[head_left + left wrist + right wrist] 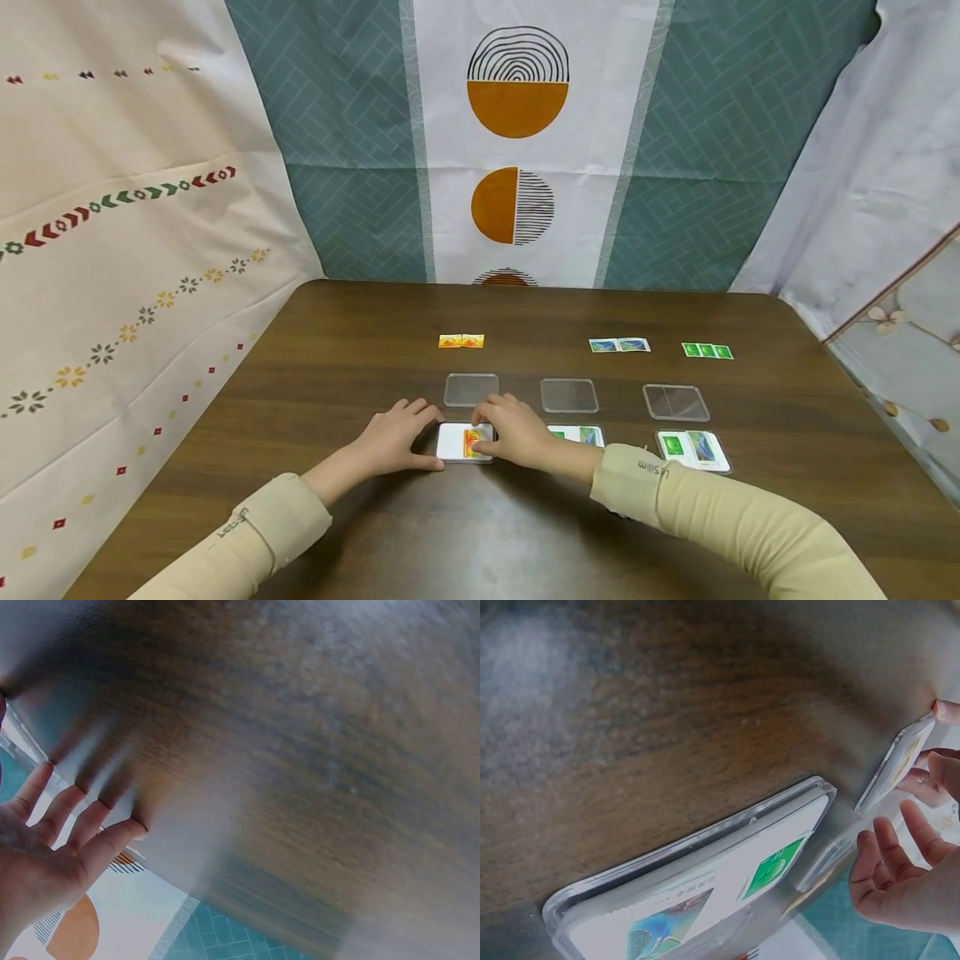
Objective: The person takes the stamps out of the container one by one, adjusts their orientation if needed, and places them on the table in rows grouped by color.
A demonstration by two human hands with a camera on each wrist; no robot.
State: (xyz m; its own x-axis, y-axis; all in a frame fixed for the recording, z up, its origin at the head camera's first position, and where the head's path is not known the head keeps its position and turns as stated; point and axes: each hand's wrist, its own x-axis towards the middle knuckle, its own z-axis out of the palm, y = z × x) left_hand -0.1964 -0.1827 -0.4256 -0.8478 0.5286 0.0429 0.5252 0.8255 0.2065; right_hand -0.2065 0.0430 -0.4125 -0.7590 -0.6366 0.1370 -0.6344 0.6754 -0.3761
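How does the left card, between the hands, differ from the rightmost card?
The left card visibly shows one orange sticker; the rightmost card, a green sticker and a bluish sticker. The left hand and right hand are at the left card; none is at the rightmost card. Both cards are white.

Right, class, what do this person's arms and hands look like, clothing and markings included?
The left sleeve and right sleeve are cream, with wide cuffs and small dark lettering. The left hand and right hand wear no gloves.
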